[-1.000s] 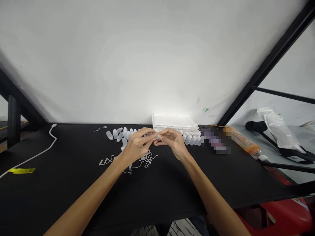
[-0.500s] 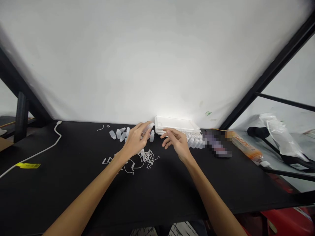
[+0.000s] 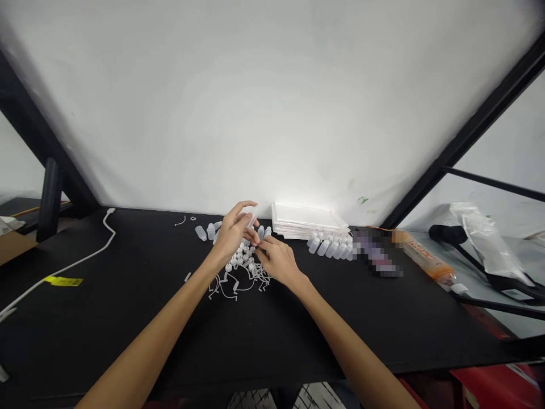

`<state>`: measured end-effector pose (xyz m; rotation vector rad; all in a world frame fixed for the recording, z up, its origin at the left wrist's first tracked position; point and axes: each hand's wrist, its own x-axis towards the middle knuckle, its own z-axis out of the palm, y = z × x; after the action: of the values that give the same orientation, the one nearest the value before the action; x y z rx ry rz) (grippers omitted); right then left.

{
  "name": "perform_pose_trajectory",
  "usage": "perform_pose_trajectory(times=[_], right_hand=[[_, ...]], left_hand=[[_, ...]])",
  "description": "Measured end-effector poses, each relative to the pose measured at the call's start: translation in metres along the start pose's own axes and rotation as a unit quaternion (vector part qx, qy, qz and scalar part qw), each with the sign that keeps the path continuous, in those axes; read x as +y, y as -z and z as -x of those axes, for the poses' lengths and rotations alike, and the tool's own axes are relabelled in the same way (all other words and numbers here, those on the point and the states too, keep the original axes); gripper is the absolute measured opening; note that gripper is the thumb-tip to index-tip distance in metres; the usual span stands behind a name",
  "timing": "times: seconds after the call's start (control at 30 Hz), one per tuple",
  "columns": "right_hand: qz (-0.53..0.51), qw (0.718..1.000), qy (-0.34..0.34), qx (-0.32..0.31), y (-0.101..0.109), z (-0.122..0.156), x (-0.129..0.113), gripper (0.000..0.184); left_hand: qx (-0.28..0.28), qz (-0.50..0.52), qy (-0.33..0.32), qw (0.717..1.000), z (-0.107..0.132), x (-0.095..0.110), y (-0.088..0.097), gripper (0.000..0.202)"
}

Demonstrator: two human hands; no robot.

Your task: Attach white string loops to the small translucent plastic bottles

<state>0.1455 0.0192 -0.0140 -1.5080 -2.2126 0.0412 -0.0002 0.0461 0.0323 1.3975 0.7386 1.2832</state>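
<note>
My left hand (image 3: 233, 233) is raised over the table with its fingers closed around a small translucent squeeze bottle (image 3: 254, 217), partly hidden by the fingers. To its right, my right hand (image 3: 279, 258) reaches down to a pile of small white caps (image 3: 240, 255); its fingertips are pressed together, and what they hold, if anything, is hidden. Thin white bent tubes (image 3: 236, 288) lie tangled just below the caps. Loose translucent bottles (image 3: 201, 233) lie behind and left of my left hand. Further right, a row of bottles (image 3: 334, 248) leans in front of white flat packs.
A stack of white flat packs (image 3: 309, 218) rests against the wall. At right are a blurred purple item (image 3: 377, 253) and an orange-labelled plastic package (image 3: 428, 258). A white cable (image 3: 85, 258) with a yellow tag runs along the left of the black table (image 3: 272, 341).
My right hand has moved left and down to the caps, its fingers closing. My left hand still holds the bottle. The view has shifted slightly.
</note>
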Motion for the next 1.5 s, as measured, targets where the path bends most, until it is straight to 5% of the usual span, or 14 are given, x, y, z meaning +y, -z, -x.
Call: perform_pose_trajectory(times=[0.17, 0.5, 0.77, 0.9, 1.03, 1.17, 1.5], right_hand=[[0.087, 0.994, -0.028, -0.060, -0.009, -0.018, -0.009, 0.025], [0.074, 0.991, -0.034, -0.111, 0.008, -0.011, 0.000, 0.021], [0.064, 0.993, -0.024, -0.101, 0.014, -0.006, 0.006, 0.018], [-0.064, 0.997, -0.030, -0.019, 0.026, -0.001, 0.017, 0.017], [-0.339, 0.932, -0.099, 0.077, 0.040, 0.003, 0.029, 0.015], [-0.511, 0.849, -0.110, 0.080, 0.044, 0.004, 0.031, 0.020], [-0.588, 0.801, -0.112, 0.031, 0.042, 0.005, 0.019, 0.026]], left_hand=[[-0.046, 0.040, 0.049, 0.997, -0.001, 0.000, 0.003, 0.024], [-0.154, 0.048, 0.084, 0.983, 0.006, -0.004, -0.007, 0.024], [-0.129, 0.016, 0.113, 0.985, 0.007, -0.013, -0.011, 0.026], [-0.107, -0.008, 0.118, 0.987, 0.007, -0.015, -0.010, 0.025], [-0.110, -0.023, 0.115, 0.987, 0.007, -0.017, -0.009, 0.024], [-0.139, -0.041, 0.111, 0.983, 0.009, -0.019, -0.012, 0.023], [-0.148, -0.071, 0.105, 0.981, 0.011, -0.022, -0.015, 0.024]])
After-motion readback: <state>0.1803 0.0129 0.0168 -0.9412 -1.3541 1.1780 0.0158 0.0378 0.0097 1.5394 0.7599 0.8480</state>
